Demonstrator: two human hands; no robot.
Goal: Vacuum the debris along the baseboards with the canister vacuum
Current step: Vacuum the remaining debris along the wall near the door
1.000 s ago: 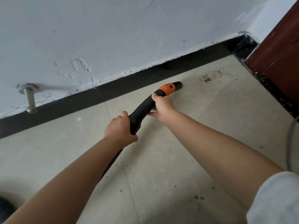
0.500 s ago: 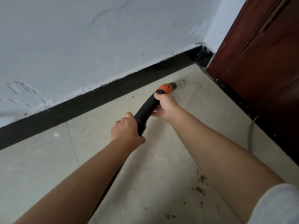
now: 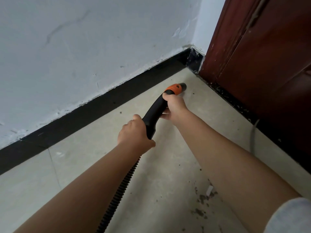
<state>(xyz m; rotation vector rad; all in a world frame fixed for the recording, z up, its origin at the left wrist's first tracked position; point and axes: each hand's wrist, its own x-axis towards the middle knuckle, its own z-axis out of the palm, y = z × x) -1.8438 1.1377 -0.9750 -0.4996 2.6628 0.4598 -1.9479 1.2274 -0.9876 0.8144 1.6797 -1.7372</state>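
— Where have you got the vacuum just now?

— I have the black curved hose handle [image 3: 154, 113] in both hands. My left hand [image 3: 134, 133] is wrapped round its lower end, just above where the ribbed hose [image 3: 121, 190] joins it. My right hand [image 3: 174, 105] grips it higher up, fingers curled round right behind the orange collar [image 3: 173, 89].

— And the nozzle?

— The black nozzle tip [image 3: 183, 86] sits just past the collar, low over the tiled floor [image 3: 87, 158], near the corner where the black baseboard [image 3: 94, 110] meets the dark red door [image 3: 269, 68]. Whether the tip touches the tile I cannot tell from here.

— How close is it to the baseboard?

— Near it, but apart; a strip of bare tile lies between them.

— Any debris around?

— Yes. A patch of brown crumbs [image 3: 202, 206] lies on the floor under my right forearm, close to me, with a small white scrap [image 3: 209, 190] among them. A few loose specks are scattered on the tile, one dark bit [image 3: 120, 112] just beside the baseboard to the left of the handle. There is also grit along the foot of the door.

— Where does the hose go?

— It trails back from my left hand under my left forearm and out of the bottom of the view. A grey cable [image 3: 252, 135] lies on the floor by the door on my right.

— And the wall?

— White plaster [image 3: 84, 47], scuffed and chipped along the top edge of the baseboard.
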